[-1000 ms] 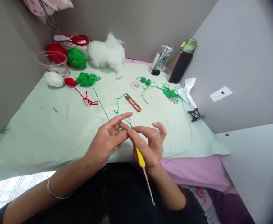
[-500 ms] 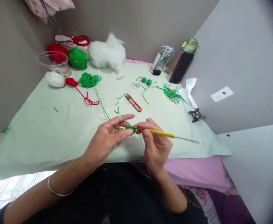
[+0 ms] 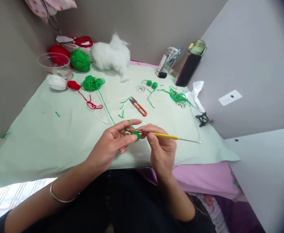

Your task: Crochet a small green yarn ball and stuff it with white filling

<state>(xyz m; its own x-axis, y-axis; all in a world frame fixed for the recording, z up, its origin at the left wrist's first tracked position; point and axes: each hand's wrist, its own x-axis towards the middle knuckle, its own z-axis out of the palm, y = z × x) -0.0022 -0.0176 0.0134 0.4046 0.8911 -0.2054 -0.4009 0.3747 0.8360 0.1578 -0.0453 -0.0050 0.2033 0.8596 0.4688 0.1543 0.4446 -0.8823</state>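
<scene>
Between thumb and fingers, my left hand (image 3: 114, 139) pinches a small green crochet piece (image 3: 136, 137), with a strand of green yarn running over its raised index finger. That strand leads back to a loose tangle of green yarn (image 3: 92, 83) on the table. A crochet hook (image 3: 167, 136) with a yellow handle and metal ends is gripped by my right hand (image 3: 163, 149). Its left tip lies at the top of the green piece, across to my left fingers; the other end points right. Just beyond my hands rest orange thread snips (image 3: 139, 107).
Along the back stand white stuffing (image 3: 111, 53), a green yarn ball (image 3: 80, 61), a clear tub (image 3: 54, 64) and red scissors (image 3: 83, 41). To the right are a phone (image 3: 188, 70), a bottle (image 3: 197, 47), yarn scraps (image 3: 179, 97) and a black stand (image 3: 203, 119). Small green balls (image 3: 152, 84) lie mid-table.
My right hand has turned slightly and the hook has slid left, so its tip now reaches further past the green piece. My left hand still holds the piece in nearly the same spot.
</scene>
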